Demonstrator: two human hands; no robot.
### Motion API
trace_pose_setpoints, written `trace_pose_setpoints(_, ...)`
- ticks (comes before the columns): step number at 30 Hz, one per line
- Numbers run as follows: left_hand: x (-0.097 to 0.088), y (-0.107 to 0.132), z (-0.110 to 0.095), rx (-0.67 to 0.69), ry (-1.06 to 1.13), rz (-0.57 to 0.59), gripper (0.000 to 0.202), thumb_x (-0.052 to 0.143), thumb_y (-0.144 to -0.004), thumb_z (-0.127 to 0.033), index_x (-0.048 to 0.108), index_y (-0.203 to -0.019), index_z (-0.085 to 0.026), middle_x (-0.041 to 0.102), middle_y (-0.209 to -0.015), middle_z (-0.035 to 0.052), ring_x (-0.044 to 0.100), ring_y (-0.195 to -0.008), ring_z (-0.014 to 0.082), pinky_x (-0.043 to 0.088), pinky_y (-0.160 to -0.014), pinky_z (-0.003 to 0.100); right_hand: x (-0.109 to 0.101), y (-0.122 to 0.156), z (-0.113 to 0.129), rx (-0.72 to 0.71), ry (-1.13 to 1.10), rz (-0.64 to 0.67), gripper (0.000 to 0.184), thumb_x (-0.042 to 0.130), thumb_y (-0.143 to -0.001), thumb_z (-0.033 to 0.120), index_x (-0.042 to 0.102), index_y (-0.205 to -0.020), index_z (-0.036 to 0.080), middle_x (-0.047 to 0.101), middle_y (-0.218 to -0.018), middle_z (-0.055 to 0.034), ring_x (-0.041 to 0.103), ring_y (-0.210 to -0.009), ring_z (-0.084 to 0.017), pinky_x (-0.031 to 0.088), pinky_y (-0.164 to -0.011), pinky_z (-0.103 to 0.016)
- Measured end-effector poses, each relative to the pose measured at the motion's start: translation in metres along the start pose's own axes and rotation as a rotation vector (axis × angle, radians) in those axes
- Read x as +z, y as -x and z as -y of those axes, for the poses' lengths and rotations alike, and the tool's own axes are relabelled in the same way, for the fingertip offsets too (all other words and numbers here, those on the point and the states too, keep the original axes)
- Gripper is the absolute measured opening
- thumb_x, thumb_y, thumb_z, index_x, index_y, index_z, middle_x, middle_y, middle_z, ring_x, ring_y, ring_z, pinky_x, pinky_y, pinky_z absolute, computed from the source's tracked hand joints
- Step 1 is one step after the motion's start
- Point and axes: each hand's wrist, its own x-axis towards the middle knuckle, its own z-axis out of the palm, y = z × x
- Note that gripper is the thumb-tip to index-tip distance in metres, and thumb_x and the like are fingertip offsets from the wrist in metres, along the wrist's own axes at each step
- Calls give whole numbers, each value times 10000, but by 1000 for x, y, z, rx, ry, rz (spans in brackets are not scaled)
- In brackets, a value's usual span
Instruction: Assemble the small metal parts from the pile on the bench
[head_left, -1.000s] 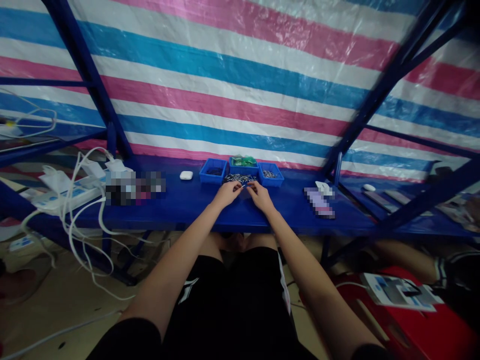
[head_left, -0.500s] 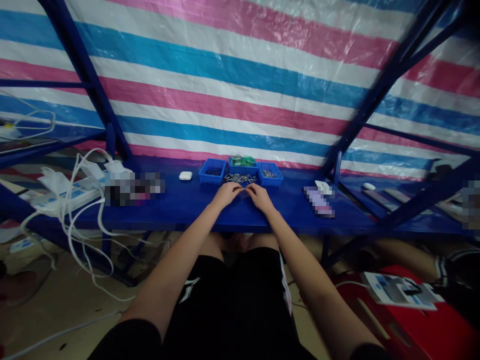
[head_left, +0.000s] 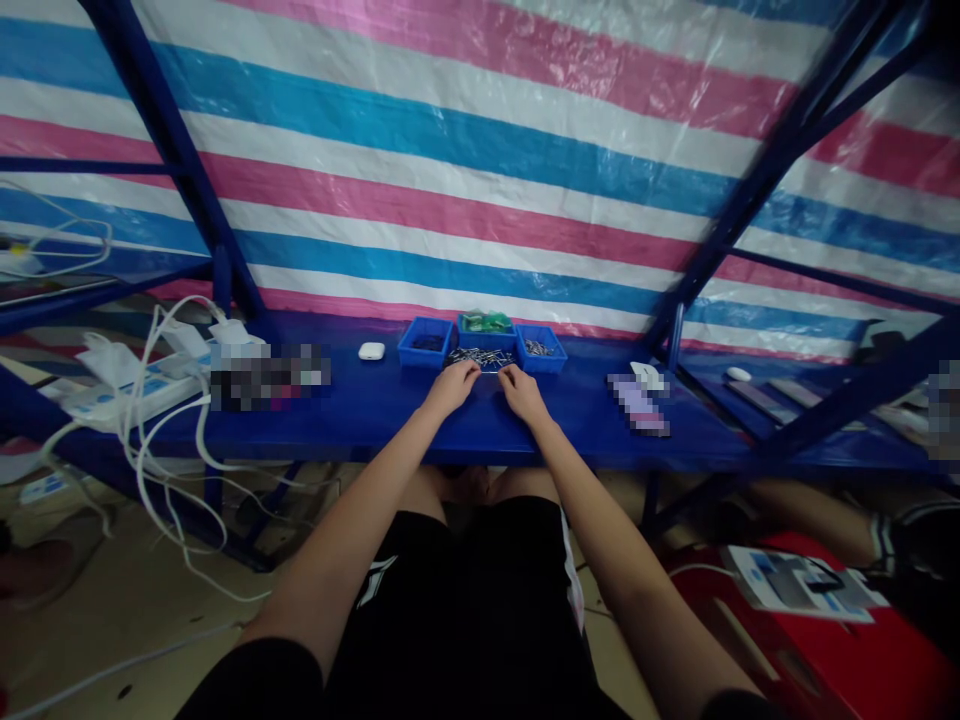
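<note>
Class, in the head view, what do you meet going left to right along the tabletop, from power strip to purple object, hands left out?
Power strip, white case, left tray, metal pile, right tray, purple object.

Thin piece (head_left: 490,374) between fingers (head_left: 472,369) too small to identify; red stool (head_left: 885,660) cropped.

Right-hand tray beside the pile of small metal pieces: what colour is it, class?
The tray is blue, seen best in the head view.
</note>
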Motion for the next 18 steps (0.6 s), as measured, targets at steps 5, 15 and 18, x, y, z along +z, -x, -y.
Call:
trace_pose_setpoints(5,1,-1,2,-23,-27,19,212,430,-870,-266,623,-877,-180,651,-916,61,587,-852,169,439,-769,259,2,0,-1,-68,-49,-5,144,470,-804,267,528,-914,195,586,-928,-37,560,-744,-139,432,-725,-270)
trace_pose_setpoints(15,1,-2,3,-38,-35,52,233,412,-877,-262,631,-856,-184,660,-904,59,594,-839,163,439,-761,250,1,1,2,-186,3,73,129,471,-785,194,588,-839,185,566,-856,-31,542,-757,-138,429,-737,-270)
trace_pose_setpoints(18,0,-1,1,-48,-49,57,245,402,-882,-278,627,-860,-183,662,-901,61,595,-838,163,437,-756,248,1,1,1,-194,16,80,134,477,-790,199,601,-838,190,581,-843,-28,541,-757,-139,424,-740,-270)
